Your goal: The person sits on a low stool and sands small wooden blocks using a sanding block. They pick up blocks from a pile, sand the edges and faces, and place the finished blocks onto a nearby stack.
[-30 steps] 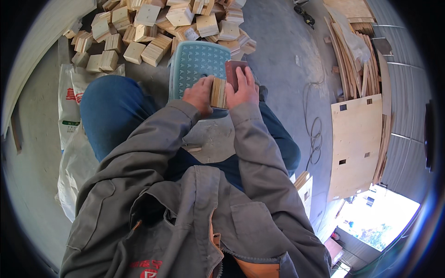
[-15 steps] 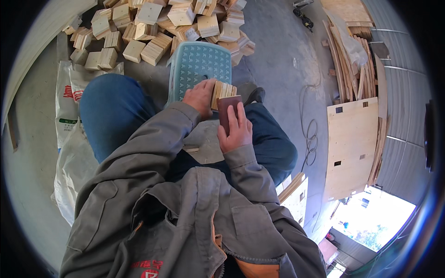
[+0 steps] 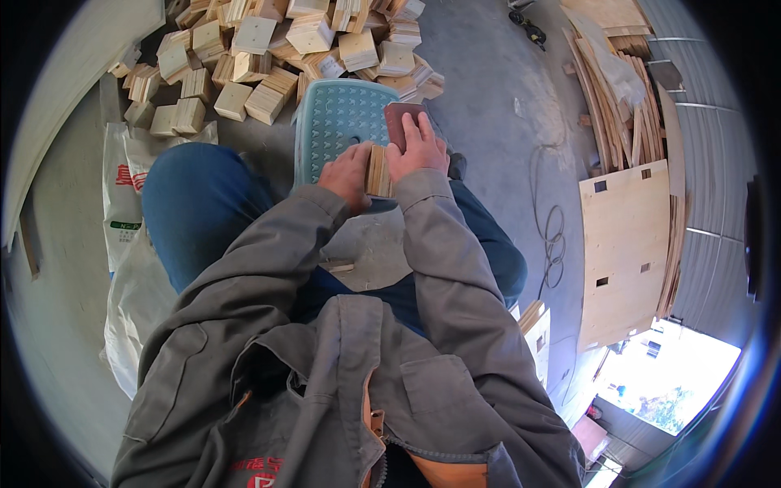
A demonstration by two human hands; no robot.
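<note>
A blue-green plastic stool [image 3: 342,106] with a studded top stands in front of me. On its near right part, my left hand [image 3: 347,176] is closed around the left side of a layered plywood block [image 3: 379,172], whose striped edge faces up. My right hand [image 3: 419,150] grips a flat, reddish-brown sanding block [image 3: 399,122], fingers lying over its face. The sanding block sits at the far end of the plywood block, above the stool's right edge. Whether the two blocks touch is hidden by my right hand.
A heap of plywood blocks [image 3: 313,32] lies on the floor beyond the stool. White sacks [image 3: 126,244] are beside my left knee. To the right, a cable [image 3: 553,244] lies coiled near plywood sheets [image 3: 622,252] and stacked boards [image 3: 606,114]. A black-and-yellow tool [image 3: 529,31] rests farther off.
My right hand has pushed the sanding block forward, away from me, past the plywood block. My left hand stays on the plywood block. The view has shifted slightly.
</note>
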